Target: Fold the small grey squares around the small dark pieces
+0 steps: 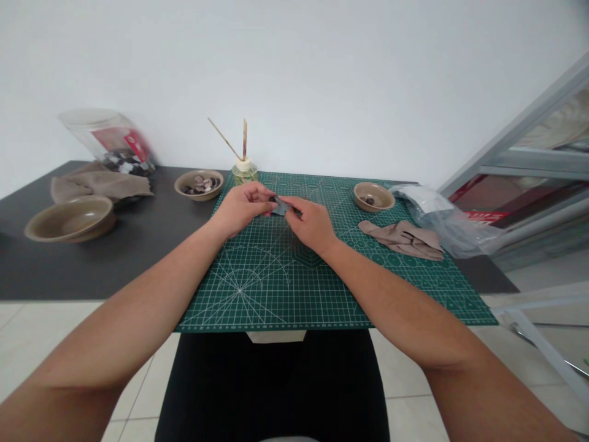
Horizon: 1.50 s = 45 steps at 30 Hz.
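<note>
While both hands are hovering over the mat, the grey piece (280, 208) is sitting between them, held off the surface. The left hand (243, 209) is pinching its left end and the right hand (311, 224) its right end, the fingers of both closing narrowly on it. It is looking thin and small, so it is probably going to handle as light and pliable; whether it is slippery, I cannot tell. Its two ends are seeming the best places to grip, gently in case it tears.

The green mat (331, 307) is lying flat on the dark desk (92, 270), its near edge overhanging. A bowl (375, 207) and a cloth (405, 239) are resting at its right, a bottle (243, 166) is standing at its back left, a pale wall (322, 80) is rising behind, and a rack (529, 158) is standing at the right above a tiled floor (41, 325)
</note>
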Tool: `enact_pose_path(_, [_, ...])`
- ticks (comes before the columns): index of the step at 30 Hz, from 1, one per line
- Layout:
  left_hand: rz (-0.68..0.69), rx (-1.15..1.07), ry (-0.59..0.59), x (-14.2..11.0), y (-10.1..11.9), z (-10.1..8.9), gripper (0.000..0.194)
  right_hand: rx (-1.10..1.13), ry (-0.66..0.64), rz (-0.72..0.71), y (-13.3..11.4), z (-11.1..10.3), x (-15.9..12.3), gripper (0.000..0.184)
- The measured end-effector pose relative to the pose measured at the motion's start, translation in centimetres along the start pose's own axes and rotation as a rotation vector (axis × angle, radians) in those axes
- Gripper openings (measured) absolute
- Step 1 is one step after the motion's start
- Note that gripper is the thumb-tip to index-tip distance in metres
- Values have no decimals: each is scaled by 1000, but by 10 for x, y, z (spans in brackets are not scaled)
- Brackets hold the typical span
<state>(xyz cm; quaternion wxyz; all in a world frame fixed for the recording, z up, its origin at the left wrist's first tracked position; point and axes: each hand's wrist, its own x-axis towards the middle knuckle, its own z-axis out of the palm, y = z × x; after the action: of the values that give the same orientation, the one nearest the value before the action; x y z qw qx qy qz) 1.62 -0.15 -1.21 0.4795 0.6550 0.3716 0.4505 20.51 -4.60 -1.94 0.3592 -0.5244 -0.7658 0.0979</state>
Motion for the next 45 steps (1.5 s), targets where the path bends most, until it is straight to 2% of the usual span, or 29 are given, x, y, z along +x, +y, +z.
enact_pose_path(8, [-69, 41, -88, 1, -3, -3, 36, 260, -14, 37, 7, 0, 3, 23])
enact_pose_path(12, [-88, 66, -125, 2, -3, -5, 34, 458, -73, 101, 15, 4, 4, 23])
enact_pose_path(15, [-98, 61, -159, 2, -5, -7, 32, 523, -82, 100, 19, 7, 5, 23])
enact_pose_path(19, [-85, 105, -203, 4, -7, -9, 28, 509, -94, 95, 21, 8, 5, 23])
enact_pose_path(31, [-100, 135, -208, 2, -2, -8, 23, 449, -86, 129, 19, 6, 5, 22])
enact_pose_path(37, [-95, 100, -211, 2, -2, -8, 23, 369, -4, 68, 17, 3, 5, 14])
enact_pose_path(45, [-80, 114, -179, 1, -1, -7, 26, 366, -26, 66, 15, 3, 3, 20])
